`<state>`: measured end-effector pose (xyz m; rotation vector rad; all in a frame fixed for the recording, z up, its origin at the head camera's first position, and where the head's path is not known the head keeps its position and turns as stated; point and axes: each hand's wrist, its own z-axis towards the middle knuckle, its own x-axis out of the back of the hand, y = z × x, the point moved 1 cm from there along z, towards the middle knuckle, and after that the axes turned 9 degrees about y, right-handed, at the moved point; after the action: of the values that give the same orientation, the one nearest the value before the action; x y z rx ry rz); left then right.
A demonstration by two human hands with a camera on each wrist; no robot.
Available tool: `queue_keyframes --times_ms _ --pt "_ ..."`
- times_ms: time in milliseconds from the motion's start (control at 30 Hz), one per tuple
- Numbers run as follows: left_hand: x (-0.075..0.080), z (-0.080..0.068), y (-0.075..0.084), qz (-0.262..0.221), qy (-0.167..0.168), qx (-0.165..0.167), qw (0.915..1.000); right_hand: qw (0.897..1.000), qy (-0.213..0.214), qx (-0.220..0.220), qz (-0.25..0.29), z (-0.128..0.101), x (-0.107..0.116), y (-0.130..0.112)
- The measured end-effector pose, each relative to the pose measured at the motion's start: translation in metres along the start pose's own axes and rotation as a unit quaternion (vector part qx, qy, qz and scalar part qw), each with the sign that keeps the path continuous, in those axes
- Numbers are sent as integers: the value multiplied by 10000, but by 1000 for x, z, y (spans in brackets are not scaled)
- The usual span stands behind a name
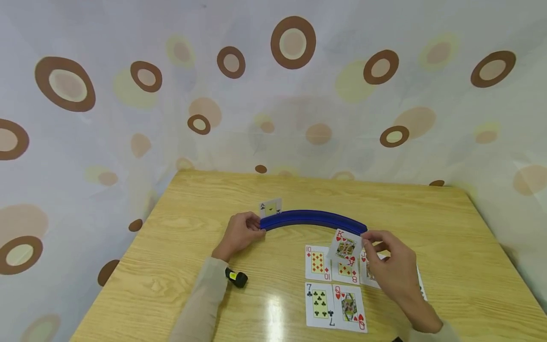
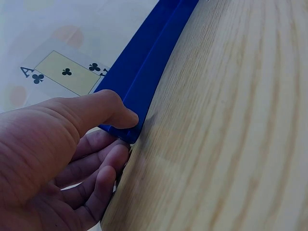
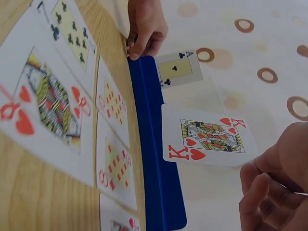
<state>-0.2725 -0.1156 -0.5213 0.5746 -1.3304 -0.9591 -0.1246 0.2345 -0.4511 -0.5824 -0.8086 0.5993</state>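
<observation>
A curved blue card holder (image 1: 314,217) stands on the table, with an ace of clubs (image 1: 271,207) upright at its left end. My left hand (image 1: 242,233) grips that end, the thumb (image 2: 126,119) on its front face and the fingers curled beneath and behind. Between thumb and fingertips, my right hand (image 1: 394,263) pinches the king of hearts (image 3: 207,137) by its edge. The king is tilted, face towards me, near the holder's right end. In the head view it overlaps the eight of diamonds (image 1: 348,273) lying on the table.
Face up on the wooden table (image 1: 179,304) lie the ten of diamonds (image 1: 317,262), seven of clubs (image 1: 318,305), queen of hearts (image 1: 349,308) and a red jack (image 1: 367,275). Another card (image 1: 422,285) is mostly hidden behind my right hand. Beside my left sleeve is a black device (image 1: 236,278). A patterned curtain surrounds the table.
</observation>
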Motion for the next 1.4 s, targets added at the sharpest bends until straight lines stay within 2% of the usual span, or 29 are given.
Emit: queue_keyframes --times_ms 167,467,633,900,1233,1400 --pt "0 0 2 -8 -19 13 10000 9988 40 -335 -345 -7 14 10" --pt "1 0 1 -61 28 5 10000 9956 -58 -603 -709 -15 30 23" --pt "1 1 1 -66 38 39 10000 9940 -265 -647 -836 -17 38 30" --pt "1 0 2 -79 7 64 9999 9850 -922 -977 -1081 -22 51 39" --pt "-1 1 0 -29 76 36 10000 9757 -1214 -1272 -1307 -29 51 50" --pt "0 1 1 -3 82 29 10000 9664 -1578 -1427 -1441 -32 50 54"
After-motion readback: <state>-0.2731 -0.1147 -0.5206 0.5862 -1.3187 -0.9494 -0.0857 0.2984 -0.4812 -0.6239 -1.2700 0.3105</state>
